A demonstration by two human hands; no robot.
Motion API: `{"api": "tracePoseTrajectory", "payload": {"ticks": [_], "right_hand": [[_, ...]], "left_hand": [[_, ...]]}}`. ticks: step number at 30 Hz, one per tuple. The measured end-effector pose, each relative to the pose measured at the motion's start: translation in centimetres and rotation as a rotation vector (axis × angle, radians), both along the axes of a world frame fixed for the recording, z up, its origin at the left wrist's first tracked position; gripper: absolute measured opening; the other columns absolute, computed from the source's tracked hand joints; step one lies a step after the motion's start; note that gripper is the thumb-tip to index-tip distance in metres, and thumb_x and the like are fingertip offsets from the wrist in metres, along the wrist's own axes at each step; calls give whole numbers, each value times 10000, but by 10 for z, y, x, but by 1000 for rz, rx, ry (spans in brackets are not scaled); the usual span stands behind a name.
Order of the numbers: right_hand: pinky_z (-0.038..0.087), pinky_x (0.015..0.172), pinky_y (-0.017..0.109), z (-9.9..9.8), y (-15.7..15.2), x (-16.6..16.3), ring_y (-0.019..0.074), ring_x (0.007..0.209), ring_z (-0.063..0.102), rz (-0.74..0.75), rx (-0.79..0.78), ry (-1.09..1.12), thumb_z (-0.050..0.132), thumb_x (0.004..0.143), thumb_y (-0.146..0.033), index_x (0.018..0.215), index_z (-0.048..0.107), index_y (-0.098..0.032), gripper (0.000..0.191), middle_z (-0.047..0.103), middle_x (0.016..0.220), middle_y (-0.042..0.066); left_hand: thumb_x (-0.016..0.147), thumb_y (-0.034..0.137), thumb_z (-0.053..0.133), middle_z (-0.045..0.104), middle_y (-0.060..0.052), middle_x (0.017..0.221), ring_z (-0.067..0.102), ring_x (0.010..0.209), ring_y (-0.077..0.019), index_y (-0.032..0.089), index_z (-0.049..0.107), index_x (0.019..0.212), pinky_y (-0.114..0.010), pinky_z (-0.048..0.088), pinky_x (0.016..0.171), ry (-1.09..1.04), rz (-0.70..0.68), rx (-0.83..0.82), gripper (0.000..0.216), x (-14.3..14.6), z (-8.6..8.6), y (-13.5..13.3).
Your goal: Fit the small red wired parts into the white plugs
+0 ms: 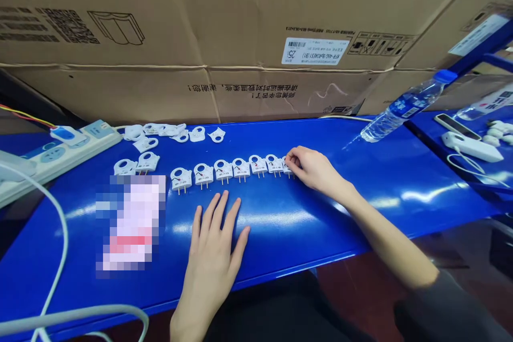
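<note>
Several white electrical plugs with a ring-shaped handle lie in a row across the blue table (280, 235), their metal pins toward me. At the row's right end, my right hand (316, 168) has its fingers closed on the last plug (287, 170), which they partly hide. My left hand (212, 256) lies palm down with the fingers spread, holding nothing. Its fingertips are just in front of the plugs in the middle, such as this plug (223, 171). The plug at the row's left end (181, 180) stands a little apart from the hand.
More white plug parts (160, 131) lie loosely at the back left. A power strip (60, 155) and white cables (60, 224) are on the left, beside a pixelated patch (134, 224). Large cardboard boxes (240, 21) stand behind. A water bottle (404, 107) leans at the right.
</note>
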State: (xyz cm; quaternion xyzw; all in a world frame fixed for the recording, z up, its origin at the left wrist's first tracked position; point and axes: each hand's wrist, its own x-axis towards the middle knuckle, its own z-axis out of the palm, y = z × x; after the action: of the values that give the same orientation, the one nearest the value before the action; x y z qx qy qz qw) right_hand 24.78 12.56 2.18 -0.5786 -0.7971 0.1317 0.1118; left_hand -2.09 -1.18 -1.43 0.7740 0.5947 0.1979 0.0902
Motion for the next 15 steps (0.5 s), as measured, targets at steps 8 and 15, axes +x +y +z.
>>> {"api": "tracePoseTrajectory", "payload": {"ticks": [8,15], "right_hand": [[421,729,285,0,2,3,171,802,616,25,13,28,455,1062,-248,986,623,-196,191,681,971,54],[448,789,291,9,-3,-2,179,845,629,40,35,156,448,1071,-279,997,624,-199,207,687,982,55]], "left_hand": [[1046,426,479,480,-119,1632,388,1549,-336,252,477,1545,-640,260,1275,3,-4,15,529,0,-1,0],[1046,431,480,473,-107,1638,379,1555,-327,274,452,1558,-638,270,1273,16,-3,8,536,-1,-1,0]]}}
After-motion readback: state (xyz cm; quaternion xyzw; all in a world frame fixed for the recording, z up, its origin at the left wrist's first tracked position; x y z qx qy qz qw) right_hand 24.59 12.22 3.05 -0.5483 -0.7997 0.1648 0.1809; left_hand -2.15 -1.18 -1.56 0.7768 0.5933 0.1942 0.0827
